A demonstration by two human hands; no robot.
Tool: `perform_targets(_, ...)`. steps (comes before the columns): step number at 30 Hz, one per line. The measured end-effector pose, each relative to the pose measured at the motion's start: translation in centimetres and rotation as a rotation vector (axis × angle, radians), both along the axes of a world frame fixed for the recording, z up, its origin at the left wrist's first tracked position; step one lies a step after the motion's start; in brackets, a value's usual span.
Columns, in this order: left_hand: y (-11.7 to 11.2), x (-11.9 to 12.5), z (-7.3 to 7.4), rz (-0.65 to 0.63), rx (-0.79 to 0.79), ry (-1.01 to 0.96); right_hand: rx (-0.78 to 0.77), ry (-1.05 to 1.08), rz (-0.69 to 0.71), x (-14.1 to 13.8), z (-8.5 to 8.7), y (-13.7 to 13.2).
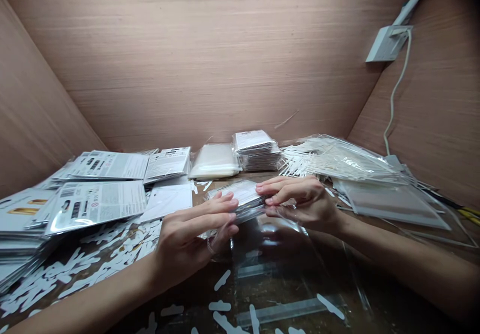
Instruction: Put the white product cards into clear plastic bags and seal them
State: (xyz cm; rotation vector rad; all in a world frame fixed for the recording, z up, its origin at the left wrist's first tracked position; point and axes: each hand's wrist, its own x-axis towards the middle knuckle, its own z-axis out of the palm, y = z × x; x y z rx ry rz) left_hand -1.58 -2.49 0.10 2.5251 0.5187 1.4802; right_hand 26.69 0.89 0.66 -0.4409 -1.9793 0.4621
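While clamping a clear-wrapped packet [245,192] between fingers [221,206] of left hand [187,231] and right hand [302,199], seems partway along, with one neat stack [258,155] apparently finished and many cards [99,206] remaining

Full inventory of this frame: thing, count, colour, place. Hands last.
wrapped pack: one or more, clear and white, between hands
clear film: count unclear, transparent, front centre
cut-outs: many, white, scattered front and left
printed packs: many, mostly white, left
translucent stack: one, milky white, back centre
card stack: one, white top, back centre
sticks: many, white, back right
frosted sheet: at least one, translucent, right
electrical box: one, white, upper right
cord: one, white, below box
panels: three, wood-toned, back and sides
table: one, dark brown, below
left hand: one, bare, at pack's left
right hand: one, bare, at pack's right
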Motion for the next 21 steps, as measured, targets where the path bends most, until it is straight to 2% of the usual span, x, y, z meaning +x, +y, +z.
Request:
perform_targets(3,-0.8,0.1,0.1,-0.040,-0.056,-0.020,-0.049,-0.025,0.024,0.3,0.6,-0.6)
perform_targets(6,-1.5,0.3,0.1,-0.013,-0.151,-0.082,-0.187,0.005,0.046,0.5,0.9,-1.0)
perform_targets(10,-1.9,0.7,-0.2,0.050,-0.446,-0.256,-0.371,0.062,0.006,0.6,0.3,-1.3)
perform_targets(13,-2.1,0.8,-0.5,0.150,-0.627,-0.244,-0.449,0.086,-0.069,0.7,-0.9,-1.5)
perform_targets(15,-2.2,0.6,-0.8,0.205,-0.628,-0.175,-0.504,0.078,-0.120,0.7,-1.6,-1.8)
perform_targets(17,-2.2,0.4,-1.1,0.205,-0.595,-0.134,-0.549,0.076,-0.163,0.7,-2.1,-2.0)
perform_targets(21,-1.9,0.2,-1.7,0.109,-0.649,-0.185,-0.589,0.071,-0.208,0.8,-2.6,-2.1)
